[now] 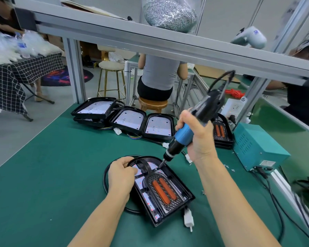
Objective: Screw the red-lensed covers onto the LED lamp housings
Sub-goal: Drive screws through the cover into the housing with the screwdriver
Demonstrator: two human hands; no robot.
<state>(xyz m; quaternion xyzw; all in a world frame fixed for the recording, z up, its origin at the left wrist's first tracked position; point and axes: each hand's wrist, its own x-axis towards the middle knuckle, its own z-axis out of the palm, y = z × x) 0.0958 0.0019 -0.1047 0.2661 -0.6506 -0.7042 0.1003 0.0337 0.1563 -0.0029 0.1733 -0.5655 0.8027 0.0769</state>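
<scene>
A black LED lamp housing (183,190) lies on the green mat in front of me, with a clear cover carrying two red lenses (163,191) seated in it. My left hand (121,175) presses on the housing's rounded upper left corner. My right hand (196,134) grips a blue and black electric screwdriver (183,134), tilted, its bit tip touching the cover near the top right edge. Several open housings (126,119) showing white LED boards lie at the back of the mat. A stack of covered lamps (221,132) sits behind my right hand.
A teal power supply box (257,147) stands at the right with cables running toward me. Loose screws (228,166) lie beside it. A white plug (188,219) rests by the housing. A bag of screws (169,14) sits on the overhead shelf. A person sits on a stool (152,104) beyond the bench.
</scene>
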